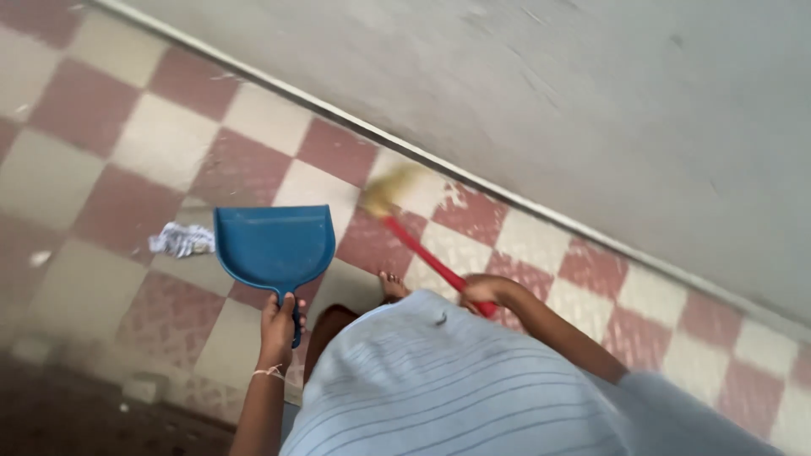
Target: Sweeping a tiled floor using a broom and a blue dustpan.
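Gripping a blue dustpan (272,247), left hand (280,328); right hand (483,292) closed on broom (420,245).

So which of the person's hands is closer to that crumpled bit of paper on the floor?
The left hand. It grips the blue dustpan by its handle, just right of the paper. The right hand holds the red brush, well off on the dustpan's far side.
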